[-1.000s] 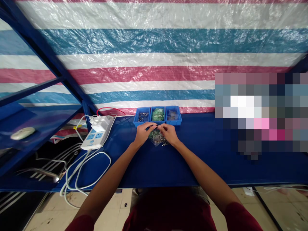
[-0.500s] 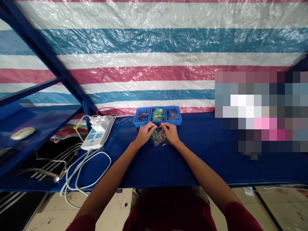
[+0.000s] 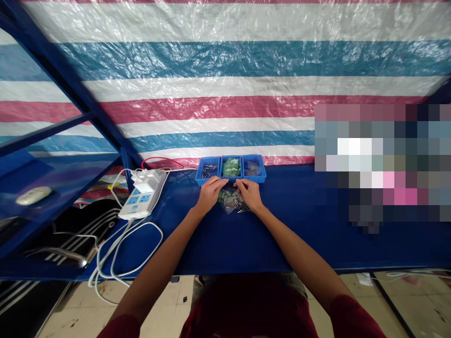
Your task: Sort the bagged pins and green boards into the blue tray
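Note:
My left hand [image 3: 211,192] and my right hand [image 3: 248,192] face each other just in front of three blue bins. Both have fingertips pinched together; whatever lies between them is too small to name. Under and between the hands is a pile with a clear plastic bag [image 3: 230,204], green pieces [image 3: 223,195] and thin metal parts [image 3: 243,206]. The left bin [image 3: 202,181] holds slim metal parts, the middle bin [image 3: 230,179] green packets [image 3: 231,166], and the right bin [image 3: 256,179] clear bags [image 3: 252,167].
A white power strip [image 3: 139,203] with plugged-in adapters [image 3: 145,180] lies left on the blue table [image 3: 232,249], its white cable [image 3: 116,249] looped in front. Striped sheeting [image 3: 225,112] hangs behind the bins. A blurred patch covers the right side.
My left hand has shifted slightly, its fingers now straighter and pointing right toward the right hand. My right hand stays almost in place.

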A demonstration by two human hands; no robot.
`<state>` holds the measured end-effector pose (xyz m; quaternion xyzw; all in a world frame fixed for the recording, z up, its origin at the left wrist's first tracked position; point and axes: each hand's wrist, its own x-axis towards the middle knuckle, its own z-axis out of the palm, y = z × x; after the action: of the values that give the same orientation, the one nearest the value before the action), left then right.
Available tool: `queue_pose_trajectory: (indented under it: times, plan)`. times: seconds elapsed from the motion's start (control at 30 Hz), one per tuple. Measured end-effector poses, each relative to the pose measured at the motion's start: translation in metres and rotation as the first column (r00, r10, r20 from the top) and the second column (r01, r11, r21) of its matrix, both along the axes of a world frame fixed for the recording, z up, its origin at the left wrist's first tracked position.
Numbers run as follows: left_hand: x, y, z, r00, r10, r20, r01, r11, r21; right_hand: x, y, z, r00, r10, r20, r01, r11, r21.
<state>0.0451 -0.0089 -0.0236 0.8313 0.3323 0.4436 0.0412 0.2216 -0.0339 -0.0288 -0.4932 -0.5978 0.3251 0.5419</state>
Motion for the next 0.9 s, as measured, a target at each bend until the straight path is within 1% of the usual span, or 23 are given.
queue_pose_trajectory:
  times: [0.1,0.23,0.4,0.5,0.63,0.73,0.8,0.9]
  plan:
    - [0.000,0.001,0.000,0.999,-0.012,0.029,0.014,0.998,-0.058,0.000,0.001,-0.002,1.000,0.007,-0.002,-0.007,1.000,0.004]
    - [0.002,-0.002,0.002,0.998,0.037,0.053,-0.028,0.986,-0.165,0.000,0.001,-0.003,1.000,0.016,0.000,-0.016,1.000,0.002]
    - [0.004,-0.008,0.009,0.997,0.058,0.042,-0.044,0.956,-0.291,0.000,0.000,-0.003,0.996,0.092,0.020,-0.092,0.996,0.014]
    - [0.005,-0.010,0.011,0.997,0.054,0.052,-0.033,0.941,-0.338,-0.001,0.000,-0.004,0.993,0.118,0.021,-0.118,0.992,0.041]
    - [0.004,-0.012,0.013,0.997,0.022,0.080,0.011,0.919,-0.394,-0.002,0.000,-0.005,0.990,0.138,0.016,-0.139,0.989,0.050]
    - [0.005,-0.012,0.013,0.988,0.024,0.153,0.043,0.906,-0.422,-0.003,0.000,-0.004,0.988,0.151,0.035,-0.153,0.987,0.043]
    - [0.006,-0.010,0.013,0.972,0.029,0.232,0.079,0.894,-0.441,-0.004,0.000,-0.004,0.991,0.128,0.025,-0.129,0.991,0.038]
    - [0.009,-0.007,0.010,0.919,0.028,0.393,0.180,0.858,-0.482,-0.002,0.000,-0.004,0.996,0.087,0.008,-0.088,0.996,0.030]
